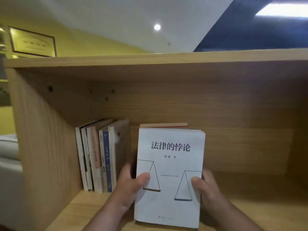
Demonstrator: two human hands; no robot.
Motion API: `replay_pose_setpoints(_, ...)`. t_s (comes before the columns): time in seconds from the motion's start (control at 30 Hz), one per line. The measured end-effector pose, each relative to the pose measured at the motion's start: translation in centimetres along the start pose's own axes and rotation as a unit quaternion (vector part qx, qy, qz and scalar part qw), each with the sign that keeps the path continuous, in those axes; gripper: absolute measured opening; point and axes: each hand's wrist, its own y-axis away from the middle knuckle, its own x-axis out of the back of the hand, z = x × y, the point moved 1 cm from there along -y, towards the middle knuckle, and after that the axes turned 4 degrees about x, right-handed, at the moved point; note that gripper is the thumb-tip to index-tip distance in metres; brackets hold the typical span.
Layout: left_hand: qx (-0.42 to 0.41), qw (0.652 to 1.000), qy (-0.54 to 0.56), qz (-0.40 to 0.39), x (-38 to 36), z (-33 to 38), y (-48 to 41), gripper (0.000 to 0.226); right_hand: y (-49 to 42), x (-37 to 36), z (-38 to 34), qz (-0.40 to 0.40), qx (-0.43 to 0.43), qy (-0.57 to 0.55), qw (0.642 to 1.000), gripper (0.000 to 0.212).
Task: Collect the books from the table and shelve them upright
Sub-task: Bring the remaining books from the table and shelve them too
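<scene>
You're gripping the white book point(170, 164) in both hands: your left hand point(130, 187) is wrapping its left edge, your right hand point(210, 189) is clamping the right edge, thumbs on the cover. It's facing you at the shelf's point(258, 205) front edge, just right of the leaning row of books point(98, 157), a red-edged book point(164, 125) peeking behind.

The front book point(170, 172) has a white cover with black title characters and a thin black line drawing of scales. The second book point(164, 125) behind it shows a tan top edge with a red stripe. The row of books point(100, 155) has white, cream, brown and blue spines. The shelf point(233, 105) is pale wood with streaky grain. The wall point(83, 42) is yellow and the ceiling point(116, 14) white.
</scene>
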Motion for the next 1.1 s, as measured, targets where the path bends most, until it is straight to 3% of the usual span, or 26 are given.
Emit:
replay_pose_setpoints(0.13, 0.009, 0.999, -0.052, -0.01, 0.2, 0.1, 0.7, 0.103, 0.6, 0.3, 0.5, 0.002, 0.013, 0.032, 0.999, 0.071)
replay_pose_setpoints(0.27, 0.006, 0.983, -0.181, 0.013, -0.2, 0.7, 2.2, 0.085, 0.7, 0.1, -0.3, -0.002, 0.032, 0.069, 0.997, 0.092)
replay_pose_setpoints(0.43, -0.043, 0.94, -0.322, 0.103, -0.6, -0.3, 4.5, 0.102, 0.9, 0.1, -0.8, -0.01, 0.061, 0.057, 0.996, 0.113)
replay_pose_setpoints(0.57, 0.002, 0.938, -0.345, 0.018, -1.8, -0.5, 5.4, 0.103, 1.1, 0.0, -0.9, -0.021, 0.074, 0.058, 0.995, 0.098)
replay_pose_setpoints(0.77, 0.039, 0.946, -0.314, 0.066, -1.0, -0.4, 4.9, 0.09, 1.0, -0.3, -1.0, -0.043, 0.022, 0.055, 0.997, 0.087)
replay_pose_setpoints(0.9, 0.025, 0.928, -0.341, 0.15, -0.5, -0.9, 4.2, 0.122, 0.6, -0.6, -1.0, -0.025, -0.004, 0.065, 0.998, 0.063)
replay_pose_setpoints(0.97, -0.005, 0.911, -0.372, 0.18, -0.9, -1.3, 4.2, 0.103, 0.4, -0.6, -0.7, -0.019, -0.027, 0.07, 0.997, 0.058)
replay_pose_setpoints(1.03, -0.055, 0.904, -0.403, 0.133, -1.1, -1.7, 4.5, 0.065, 0.2, -0.6, -0.3, -0.02, -0.062, 0.076, 0.995, 0.051)
replay_pose_setpoints(1.1, -0.077, 0.912, -0.388, 0.105, -0.9, -1.7, 4.7, 0.055, 0.2, -0.8, -0.2, -0.026, -0.098, 0.056, 0.993, 0.052)
